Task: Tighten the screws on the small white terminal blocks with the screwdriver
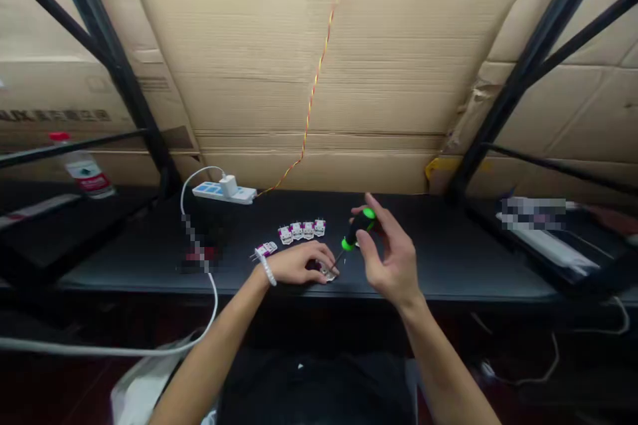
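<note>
My right hand [391, 255] grips a black and green screwdriver [357, 227] by its handle, with the shaft slanting down to the left. Its tip meets a small white part [327, 272] near the table's front edge. My left hand [306, 262] is closed on that white part and steadies it against the table; the fingers partly cover it. Just behind my left hand stand several small white and purple modules [302, 231] in a row. Another white and purple module [266, 250] lies by my left wrist, beside a pale bracelet. A small light piece shows partly behind the screwdriver.
A white power strip [224, 192] with a plugged-in adapter sits at the back left, its white cable [214, 292] looping over the front edge. Black rack posts flank the black table [448, 259]. A bottle [88, 172] stands left; a pale long object [548, 246] lies right.
</note>
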The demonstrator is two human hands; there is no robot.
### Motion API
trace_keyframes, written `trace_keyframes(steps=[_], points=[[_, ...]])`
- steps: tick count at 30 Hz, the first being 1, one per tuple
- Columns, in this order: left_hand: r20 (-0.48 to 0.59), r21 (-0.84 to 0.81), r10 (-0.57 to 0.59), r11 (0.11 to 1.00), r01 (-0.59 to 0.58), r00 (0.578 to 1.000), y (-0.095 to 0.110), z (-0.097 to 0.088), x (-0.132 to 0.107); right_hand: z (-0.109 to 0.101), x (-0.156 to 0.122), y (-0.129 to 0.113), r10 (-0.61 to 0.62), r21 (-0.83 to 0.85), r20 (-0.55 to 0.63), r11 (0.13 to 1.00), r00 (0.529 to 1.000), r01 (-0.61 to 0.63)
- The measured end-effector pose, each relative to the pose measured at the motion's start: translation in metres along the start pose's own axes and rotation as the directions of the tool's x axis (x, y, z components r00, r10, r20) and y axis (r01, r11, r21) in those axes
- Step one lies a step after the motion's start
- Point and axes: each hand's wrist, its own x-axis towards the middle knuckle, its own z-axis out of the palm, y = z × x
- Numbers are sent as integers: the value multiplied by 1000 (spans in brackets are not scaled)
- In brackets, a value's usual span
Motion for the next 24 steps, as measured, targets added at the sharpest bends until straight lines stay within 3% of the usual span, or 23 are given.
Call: trace_keyframes(steps=[24], points=[[-48,20,-46,999,47,998,8,1,3,-15,9,8,33,-20,-93,999,995,-35]])
